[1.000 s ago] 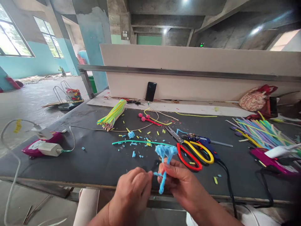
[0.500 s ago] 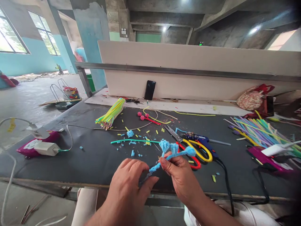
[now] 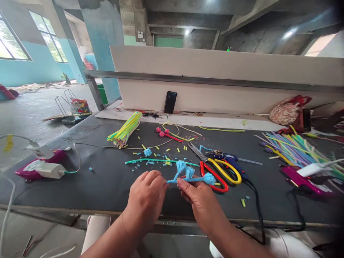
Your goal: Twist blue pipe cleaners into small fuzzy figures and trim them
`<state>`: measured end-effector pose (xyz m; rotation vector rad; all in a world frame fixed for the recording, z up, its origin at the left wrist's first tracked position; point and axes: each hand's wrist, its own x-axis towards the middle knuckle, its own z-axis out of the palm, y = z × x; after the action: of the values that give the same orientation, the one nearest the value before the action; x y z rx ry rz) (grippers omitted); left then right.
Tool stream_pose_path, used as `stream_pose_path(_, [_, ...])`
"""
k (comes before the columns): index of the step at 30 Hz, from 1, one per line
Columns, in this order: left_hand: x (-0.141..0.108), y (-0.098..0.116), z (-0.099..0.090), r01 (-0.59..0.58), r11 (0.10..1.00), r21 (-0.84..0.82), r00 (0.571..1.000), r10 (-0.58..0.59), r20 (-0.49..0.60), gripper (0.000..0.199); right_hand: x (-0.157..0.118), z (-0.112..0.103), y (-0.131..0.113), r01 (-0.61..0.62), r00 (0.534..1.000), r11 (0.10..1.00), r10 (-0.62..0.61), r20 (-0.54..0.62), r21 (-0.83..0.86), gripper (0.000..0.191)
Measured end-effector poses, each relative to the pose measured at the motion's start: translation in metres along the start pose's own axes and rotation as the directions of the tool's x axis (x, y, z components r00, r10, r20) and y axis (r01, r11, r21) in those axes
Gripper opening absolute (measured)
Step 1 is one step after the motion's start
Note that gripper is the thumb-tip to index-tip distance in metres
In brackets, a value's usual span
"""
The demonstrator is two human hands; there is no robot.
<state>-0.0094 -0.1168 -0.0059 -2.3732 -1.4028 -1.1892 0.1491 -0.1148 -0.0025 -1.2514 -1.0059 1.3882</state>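
Both hands hold a blue pipe-cleaner flower stem (image 3: pixel 198 179) above the table's near side. My right hand (image 3: pixel 202 197) pinches it close to its fuzzy blue heads, which point up and to the right. My left hand (image 3: pixel 147 193) is closed on the stem's left end, its fingertips partly hidden behind the knuckles. Just beyond the hands lies a teal pipe cleaner (image 3: pixel 150 160), with a loose blue pompom (image 3: pixel 147 152) behind it. Scissors (image 3: pixel 221 168) with red and yellow handles rest open-bladed to the right of the stem.
A glue gun (image 3: pixel 236 165) with a black cord lies beyond the scissors. Yellow-green pipe cleaners (image 3: pixel 125 129) are bundled at the back left, multicoloured ones (image 3: pixel 291 148) at the right. A phone (image 3: pixel 170 102) leans on the back board. Purple power strips (image 3: pixel 40 165) sit left and right; clippings are scattered.
My left hand has turned over and risen, its fingers now closed on the stem's end. The blue stem has swung closer to level, and its heads sit slightly lower and further left.
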Motion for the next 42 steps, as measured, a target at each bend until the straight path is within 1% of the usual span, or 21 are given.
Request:
stream_pose_path(4, [0.006,0.003,0.008,0.072,0.992,0.1,0.997,-0.072,-0.003,0.015,0.004,0.001,0.001,0.063,0.998,0.996,-0.063,-0.002,-0.059,0.026])
stream_pose_path(8, [0.007,0.01,0.012,0.073,0.996,0.056,0.997,-0.072,-0.019,0.022,0.005,-0.001,-0.003,0.065,0.998,0.996,-0.065,0.001,-0.063,0.025])
stream_pose_path(13, [-0.004,0.018,0.016,0.039,0.972,-0.23,0.986,-0.075,-0.15,0.013,0.003,0.003,-0.007,0.058,0.998,0.964,-0.055,-0.02,0.258,0.02])
stream_pose_path(16, [-0.014,0.026,0.018,0.135,0.916,-0.377,0.957,-0.219,-0.19,0.013,0.0,0.007,-0.009,0.019,0.996,0.913,-0.05,0.068,0.407,0.022])
stream_pose_path(18, [-0.018,0.03,0.019,0.309,0.823,-0.477,0.913,-0.397,-0.093,0.007,-0.002,0.007,-0.01,-0.006,0.99,0.884,-0.06,0.127,0.468,0.023])
stream_pose_path(20, [-0.016,0.031,0.019,0.496,0.675,-0.545,0.841,-0.529,0.111,0.007,-0.003,0.006,-0.012,-0.021,0.984,0.859,-0.073,0.162,0.512,0.023])
stream_pose_path(21, [-0.013,0.028,0.018,0.558,0.624,-0.547,0.81,-0.553,0.196,0.008,-0.003,0.004,-0.013,-0.028,0.981,0.852,-0.076,0.177,0.523,0.023])
stream_pose_path(22, [-0.008,0.024,0.017,0.575,0.617,-0.537,0.806,-0.541,0.242,0.008,-0.003,0.002,-0.013,-0.039,0.977,0.853,-0.077,0.2,0.52,0.022])
stream_pose_path(23, [-0.003,0.019,0.014,0.548,0.657,-0.518,0.831,-0.501,0.243,0.008,-0.002,0.0,-0.014,-0.054,0.969,0.866,-0.075,0.234,0.497,0.023])
stream_pose_path(24, [0.004,0.012,0.012,0.468,0.735,-0.49,0.88,-0.439,0.183,0.008,-0.001,-0.002,-0.014,-0.065,0.96,0.888,-0.069,0.271,0.455,0.025])
stream_pose_path(25, [0.011,0.005,0.008,0.344,0.816,-0.464,0.938,-0.32,0.133,0.013,0.002,-0.005,-0.014,-0.062,0.957,0.911,-0.063,0.284,0.408,0.027])
stream_pose_path(26, [0.017,-0.001,0.005,0.23,0.873,-0.431,0.973,-0.219,0.075,0.014,0.005,-0.007,-0.014,-0.046,0.961,0.931,-0.057,0.271,0.362,0.028])
stream_pose_path(28, [0.026,-0.008,-0.001,0.084,0.927,-0.365,0.996,-0.087,0.009,0.014,0.011,-0.009,-0.014,0.0,0.984,0.959,-0.05,0.17,0.283,0.029])
stream_pose_path(30, [0.026,-0.004,-0.002,-0.015,0.95,-0.311,1.0,0.01,-0.018,0.013,0.017,-0.009,-0.014,0.034,0.997,0.968,-0.05,0.058,0.248,0.028])
stream_pose_path(32, [0.016,0.009,0.003,-0.079,0.963,-0.259,0.996,0.086,0.019,0.017,0.019,-0.008,-0.015,0.045,0.998,0.97,-0.052,0.026,0.238,0.03])
stream_pose_path(34, [0.001,0.022,0.013,-0.084,0.97,-0.226,0.984,0.117,0.134,0.022,0.018,-0.007,-0.018,0.041,0.998,0.968,-0.05,0.026,0.248,0.033])
stream_pose_path(35, [-0.006,0.027,0.018,-0.094,0.973,-0.211,0.964,0.143,0.226,0.023,0.018,-0.008,-0.019,0.037,0.998,0.966,-0.047,0.032,0.255,0.034])
stream_pose_path(37, [-0.015,0.03,0.025,-0.067,0.987,-0.143,0.922,0.116,0.37,0.023,0.018,-0.012,-0.022,0.043,0.998,0.966,-0.054,0.038,0.253,0.036])
stream_pose_path(39, [-0.013,0.023,0.027,-0.044,0.993,-0.108,0.88,0.09,0.466,0.021,0.02,-0.019,-0.025,0.081,0.996,0.977,-0.088,0.025,0.196,0.037])
stream_pose_path(40, [-0.008,0.015,0.026,-0.014,0.995,-0.097,0.874,0.06,0.482,0.022,0.023,-0.023,-0.027,0.105,0.994,0.983,-0.109,0.014,0.154,0.036])
stream_pose_path(42, [0.006,-0.005,0.024,0.098,0.992,-0.085,0.905,-0.053,0.423,0.023,0.027,-0.031,-0.029,0.131,0.991,0.989,-0.131,0.0,0.062,0.033])
